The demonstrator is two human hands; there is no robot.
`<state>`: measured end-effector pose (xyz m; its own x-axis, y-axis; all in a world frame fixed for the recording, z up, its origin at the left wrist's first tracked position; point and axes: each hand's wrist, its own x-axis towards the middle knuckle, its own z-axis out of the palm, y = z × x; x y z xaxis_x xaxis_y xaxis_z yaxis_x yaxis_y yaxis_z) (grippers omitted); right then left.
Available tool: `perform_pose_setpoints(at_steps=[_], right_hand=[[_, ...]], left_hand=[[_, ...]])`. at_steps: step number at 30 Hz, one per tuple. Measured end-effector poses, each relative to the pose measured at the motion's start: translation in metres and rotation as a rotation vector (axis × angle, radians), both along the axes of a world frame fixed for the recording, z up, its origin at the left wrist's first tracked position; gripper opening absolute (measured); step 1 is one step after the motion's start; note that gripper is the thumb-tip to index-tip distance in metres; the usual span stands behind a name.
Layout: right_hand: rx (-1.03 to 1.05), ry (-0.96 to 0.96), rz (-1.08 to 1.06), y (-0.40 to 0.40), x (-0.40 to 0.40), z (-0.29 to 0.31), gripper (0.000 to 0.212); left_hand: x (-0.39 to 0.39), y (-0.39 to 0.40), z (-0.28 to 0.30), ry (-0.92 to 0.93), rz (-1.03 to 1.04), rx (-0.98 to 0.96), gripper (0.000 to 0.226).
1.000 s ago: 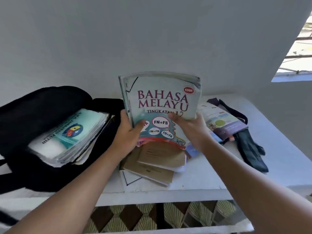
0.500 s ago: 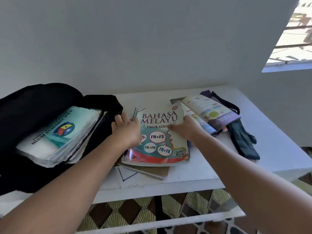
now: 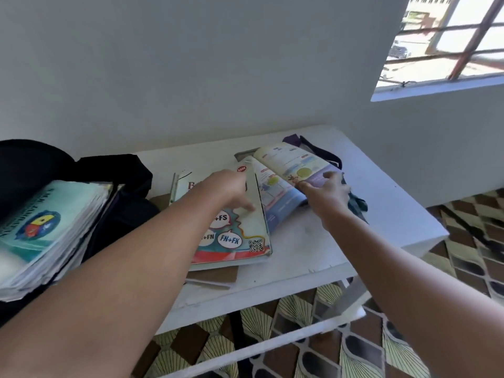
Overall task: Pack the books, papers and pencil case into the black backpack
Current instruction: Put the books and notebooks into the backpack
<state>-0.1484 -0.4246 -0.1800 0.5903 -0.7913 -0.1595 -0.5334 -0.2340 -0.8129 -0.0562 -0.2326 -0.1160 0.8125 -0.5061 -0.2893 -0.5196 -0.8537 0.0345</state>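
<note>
The left hand (image 3: pixel 227 186) rested loose-fingered on the Bahasa Melayu book (image 3: pixel 231 230), flat on the desk (image 3: pixel 305 241) right of the black backpack (image 3: pixel 120 192). The right hand (image 3: pixel 327 193) had its grip round the open booklet (image 3: pixel 289 170) just beyond that book.
</note>
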Motion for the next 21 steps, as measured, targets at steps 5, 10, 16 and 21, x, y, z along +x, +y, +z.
perform_pose_setpoints(at_steps=[5,10,16,21], right_hand=[[0.284,-0.264,-0.166,-0.006,0.003,0.007,0.073],[0.526,-0.420,-0.251,-0.014,0.014,0.013,0.057],[0.073,-0.511,0.083,0.009,0.013,0.013,0.021],[-0.124,-0.420,0.503,0.009,-0.010,-0.010,0.048]], left_hand=[[0.004,0.003,0.000,0.017,0.001,-0.003,0.072],[0.004,0.007,-0.003,0.010,-0.010,-0.027,0.069],[0.005,0.010,-0.001,0.040,-0.006,-0.037,0.070],[0.008,0.012,-0.004,0.057,-0.017,-0.039,0.077]])
